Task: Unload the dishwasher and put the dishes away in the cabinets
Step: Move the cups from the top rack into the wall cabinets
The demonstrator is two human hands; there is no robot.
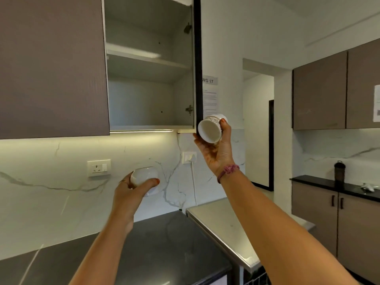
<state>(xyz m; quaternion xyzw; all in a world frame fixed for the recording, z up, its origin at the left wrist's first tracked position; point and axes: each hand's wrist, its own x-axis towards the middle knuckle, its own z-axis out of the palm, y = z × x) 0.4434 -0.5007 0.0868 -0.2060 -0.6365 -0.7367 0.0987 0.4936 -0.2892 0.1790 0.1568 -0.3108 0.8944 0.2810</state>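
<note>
An upper cabinet point(150, 128) stands open above the counter, and both of its shelves look bare. Its dark door point(197, 64) is swung out edge-on to me. My right hand point(218, 153) grips a white patterned cup point(211, 128), raised beside the door's lower corner with the cup's mouth tilted toward me. Lower down, in front of the marble backsplash, my left hand point(131, 190) holds a white bowl or cup point(145, 177) from below.
A dark countertop point(164, 243) runs below, with a steel surface point(222, 229) to its right. Wall sockets point(99, 167) and a switch point(189, 157) with a cord sit on the backsplash. A dark bottle point(339, 171) stands on the far right counter. A closed cabinet point(51, 66) hangs at left.
</note>
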